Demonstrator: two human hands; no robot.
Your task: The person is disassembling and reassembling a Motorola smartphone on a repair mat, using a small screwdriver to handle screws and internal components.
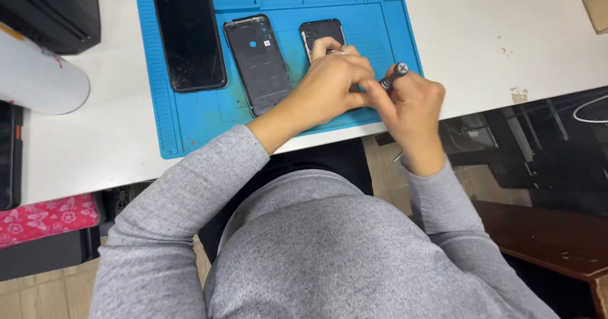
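On the blue work mat (190, 129) lies a black phone with cracked screen (188, 32) at 11 o'clock, a dark back cover (258, 63) just beside it. A white cylinder (38, 78) lies at 9 o'clock, a pink patterned cloth (47, 219) below it.

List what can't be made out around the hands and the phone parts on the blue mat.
Head view only:
- Screwdriver tip: hidden behind the left hand and right hand.
- Opened phone body: its lower part is covered by the left hand, so the spot being worked on is unseen.
- Blue mat: top cut off by the frame edge.
- Small parts in the mat's trays: too small to tell.
- Back cover details: blurred.
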